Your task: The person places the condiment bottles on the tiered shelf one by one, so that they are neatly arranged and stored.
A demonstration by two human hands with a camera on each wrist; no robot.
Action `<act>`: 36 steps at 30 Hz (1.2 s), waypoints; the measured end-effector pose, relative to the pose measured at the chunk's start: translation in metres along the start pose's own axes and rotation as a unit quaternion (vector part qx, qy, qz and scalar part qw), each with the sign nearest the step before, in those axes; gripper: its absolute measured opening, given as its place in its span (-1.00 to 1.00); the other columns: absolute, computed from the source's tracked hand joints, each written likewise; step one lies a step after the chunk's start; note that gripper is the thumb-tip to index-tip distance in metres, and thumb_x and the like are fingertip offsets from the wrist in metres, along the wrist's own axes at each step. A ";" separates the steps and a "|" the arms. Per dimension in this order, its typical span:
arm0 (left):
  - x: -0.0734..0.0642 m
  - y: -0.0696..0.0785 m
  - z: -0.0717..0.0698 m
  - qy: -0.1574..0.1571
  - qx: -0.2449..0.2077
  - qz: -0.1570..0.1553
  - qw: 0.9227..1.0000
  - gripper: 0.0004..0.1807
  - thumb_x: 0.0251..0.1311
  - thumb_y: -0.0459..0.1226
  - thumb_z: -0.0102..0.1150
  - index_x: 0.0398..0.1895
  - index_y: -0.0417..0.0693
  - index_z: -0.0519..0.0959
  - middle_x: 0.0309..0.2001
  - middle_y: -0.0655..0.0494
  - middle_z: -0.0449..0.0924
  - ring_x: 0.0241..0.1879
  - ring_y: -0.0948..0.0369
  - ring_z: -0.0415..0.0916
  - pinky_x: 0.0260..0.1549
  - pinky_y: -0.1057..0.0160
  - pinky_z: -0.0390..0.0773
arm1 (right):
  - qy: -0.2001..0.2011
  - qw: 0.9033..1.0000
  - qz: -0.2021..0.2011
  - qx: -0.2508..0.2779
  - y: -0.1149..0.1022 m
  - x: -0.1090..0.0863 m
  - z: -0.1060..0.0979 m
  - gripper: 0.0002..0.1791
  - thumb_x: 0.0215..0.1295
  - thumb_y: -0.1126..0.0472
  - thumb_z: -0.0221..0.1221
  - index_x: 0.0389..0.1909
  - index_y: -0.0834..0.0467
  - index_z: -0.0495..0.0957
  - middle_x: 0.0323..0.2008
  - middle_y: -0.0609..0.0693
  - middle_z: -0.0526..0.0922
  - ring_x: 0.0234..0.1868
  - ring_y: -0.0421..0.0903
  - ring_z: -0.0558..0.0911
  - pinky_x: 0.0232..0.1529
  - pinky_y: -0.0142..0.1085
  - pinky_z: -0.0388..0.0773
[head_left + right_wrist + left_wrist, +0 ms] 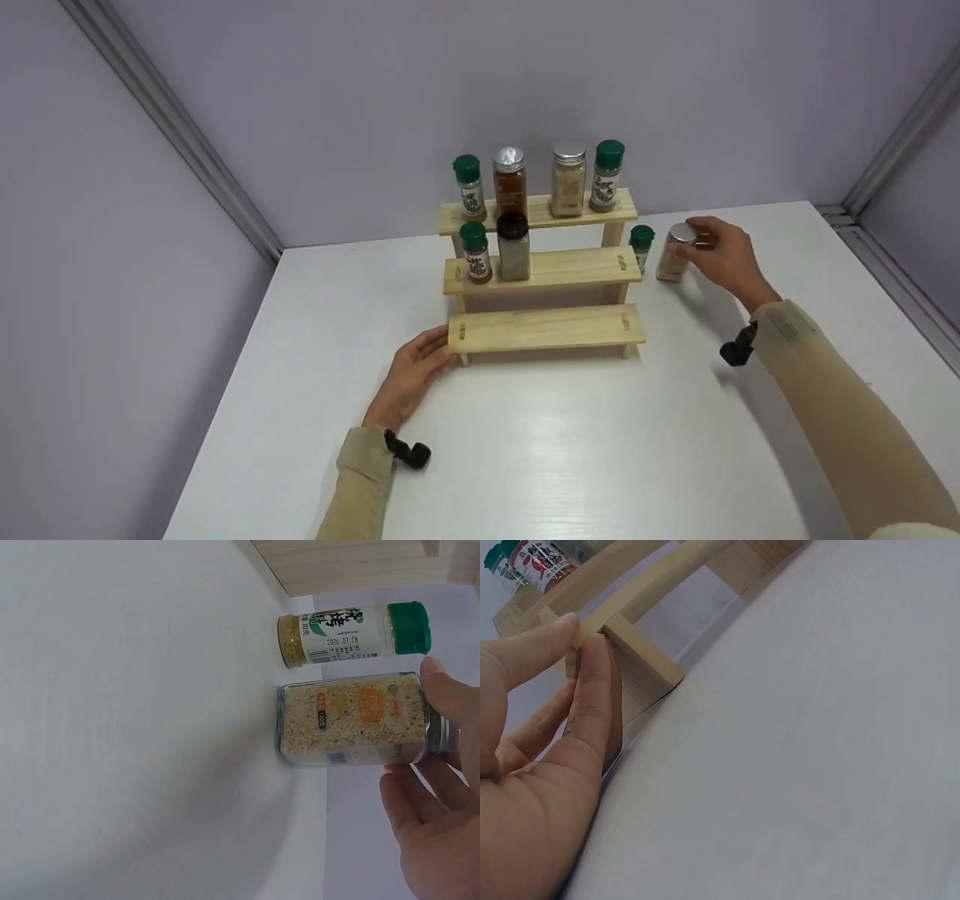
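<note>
My right hand (724,255) grips a square glass spice jar (352,720) near its silver cap, thumb on one side and fingers on the other. Pale grains fill that jar; whether its base touches the table I cannot tell. Close beside it stands a green-capped spice bottle (352,634), to the right of a three-step wooden rack (551,328). At the rack's lowest step, my left hand (411,371) pinches the left end. In the left wrist view, the thumb lies on the board's end (592,626) and the fingers are under it.
On the top step stand two green-capped bottles (472,196) (604,186), a red-brown jar (511,187) and a silver-capped jar (568,184). The middle step bears a green-capped bottle (478,262) and a black-capped jar (514,251). Pale walls (337,112) enclose the white table (525,450).
</note>
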State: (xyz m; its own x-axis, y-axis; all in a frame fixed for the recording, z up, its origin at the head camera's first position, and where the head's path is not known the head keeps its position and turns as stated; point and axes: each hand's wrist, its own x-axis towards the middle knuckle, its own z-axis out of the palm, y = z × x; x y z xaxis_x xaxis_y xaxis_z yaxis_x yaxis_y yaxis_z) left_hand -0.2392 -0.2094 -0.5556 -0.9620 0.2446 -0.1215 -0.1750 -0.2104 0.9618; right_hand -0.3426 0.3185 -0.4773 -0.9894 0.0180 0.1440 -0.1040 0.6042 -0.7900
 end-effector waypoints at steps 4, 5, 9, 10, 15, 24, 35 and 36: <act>0.000 -0.001 0.001 -0.001 0.000 0.000 1.000 -0.38 0.51 -0.37 0.27 0.55 -0.26 0.35 0.47 -0.21 0.42 0.36 0.10 0.52 0.40 0.19 0.58 | -0.005 1.000 0.013 0.005 0.003 0.000 -0.001 -0.19 0.46 -0.11 0.37 0.53 0.28 0.39 0.41 0.36 0.51 0.40 0.31 0.55 0.41 0.16 0.57; 0.000 -0.001 0.002 -0.002 0.000 0.001 1.000 -0.38 0.51 -0.37 0.27 0.56 -0.26 0.35 0.47 -0.21 0.42 0.36 0.10 0.52 0.40 0.19 0.58 | -0.006 1.000 0.016 0.008 0.004 0.000 -0.001 -0.19 0.45 -0.12 0.38 0.52 0.26 0.40 0.40 0.34 0.53 0.40 0.28 0.55 0.39 0.06 0.60; -0.001 0.000 0.001 -0.005 0.009 0.003 1.000 -0.37 0.52 -0.34 0.27 0.57 -0.27 0.33 0.45 -0.20 0.43 0.34 0.12 0.53 0.38 0.21 0.60 | -0.013 0.999 0.024 0.030 0.005 -0.001 -0.001 -0.22 0.46 -0.14 0.36 0.50 0.23 0.44 0.39 0.27 0.55 0.40 0.18 0.56 0.15 -0.48 0.59; -0.001 0.000 0.001 -0.006 0.010 0.003 1.000 -0.37 0.52 -0.33 0.27 0.57 -0.27 0.33 0.45 -0.19 0.43 0.33 0.12 0.53 0.38 0.21 0.60 | -0.012 0.999 0.026 0.034 0.005 -0.002 0.000 -0.23 0.46 -0.13 0.36 0.50 0.22 0.45 0.39 0.26 0.56 0.39 0.16 0.56 0.05 -0.58 0.54; 0.000 0.000 0.001 -0.008 0.015 0.006 1.000 -0.36 0.51 -0.31 0.29 0.57 -0.25 0.34 0.45 -0.17 0.44 0.34 0.13 0.53 0.38 0.22 0.60 | -0.005 0.999 0.037 0.034 0.005 -0.002 0.000 -0.25 0.50 -0.12 0.33 0.52 0.22 0.44 0.39 0.25 0.56 0.38 0.15 0.55 0.01 -0.57 0.52; 0.002 -0.002 0.001 -0.005 0.008 0.002 1.000 -0.38 0.51 -0.34 0.28 0.55 -0.25 0.36 0.44 -0.18 0.45 0.34 0.11 0.53 0.38 0.20 0.60 | -0.007 0.999 0.039 0.010 0.004 -0.003 -0.007 -0.22 0.55 -0.10 0.28 0.57 0.26 0.35 0.45 0.30 0.48 0.46 0.25 0.49 0.40 0.12 0.56; 0.001 -0.001 0.000 -0.005 0.005 0.005 1.000 -0.39 0.51 -0.35 0.27 0.55 -0.25 0.37 0.44 -0.18 0.45 0.34 0.10 0.54 0.39 0.19 0.59 | 0.029 0.999 0.005 0.015 -0.021 -0.011 -0.029 -0.22 0.49 -0.20 0.30 0.53 0.19 0.44 0.41 0.22 0.52 0.42 0.21 0.52 0.37 -0.07 0.64; 0.001 -0.002 0.000 -0.004 0.006 0.004 1.000 -0.39 0.52 -0.34 0.27 0.55 -0.24 0.36 0.44 -0.18 0.45 0.34 0.11 0.54 0.39 0.20 0.59 | 0.035 0.999 0.001 0.019 -0.024 -0.012 -0.031 -0.23 0.49 -0.20 0.31 0.52 0.18 0.46 0.40 0.20 0.54 0.40 0.17 0.54 0.32 -0.19 0.66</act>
State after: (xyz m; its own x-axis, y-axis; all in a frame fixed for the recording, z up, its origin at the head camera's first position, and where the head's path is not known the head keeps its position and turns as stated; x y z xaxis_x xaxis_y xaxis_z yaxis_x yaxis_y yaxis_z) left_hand -0.2399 -0.2091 -0.5573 -0.9615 0.2510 -0.1122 -0.1651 -0.2008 0.9656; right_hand -0.3248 0.3288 -0.4415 -0.9804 0.0748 0.1823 -0.1072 0.5742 -0.8117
